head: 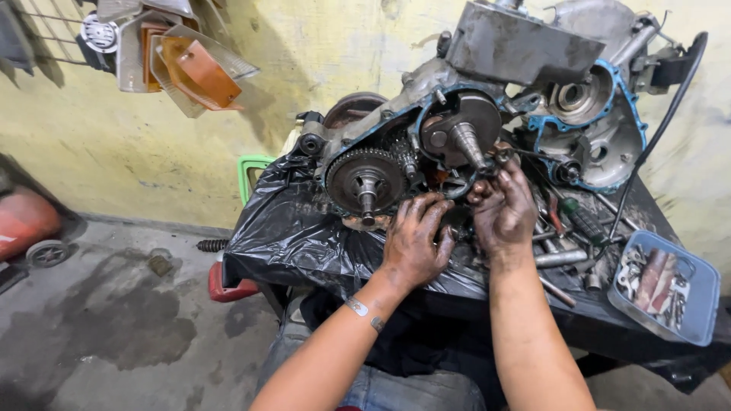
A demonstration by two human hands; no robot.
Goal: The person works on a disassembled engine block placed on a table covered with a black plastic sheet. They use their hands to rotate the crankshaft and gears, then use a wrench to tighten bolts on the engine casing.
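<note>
Engine case (457, 129) directly above both hands. Left hand (415, 240) open, flat below large gear (365, 181); right hand (502, 205) pinching small part, identity unclear.

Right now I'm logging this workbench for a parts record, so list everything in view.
Engine case: one, grey with blue gasket edges, on the bench.
Toothed gear: one, dark, front of the case.
Black plastic sheet: one, covering the bench.
Blue tray: one, holding small metal parts, right edge.
Loose tools: several, beside the case.
Orange lamp lenses: a few, hanging on the wall.
Left hand: greasy, below the gear.
Right hand: greasy, fingertips at the case.
</note>
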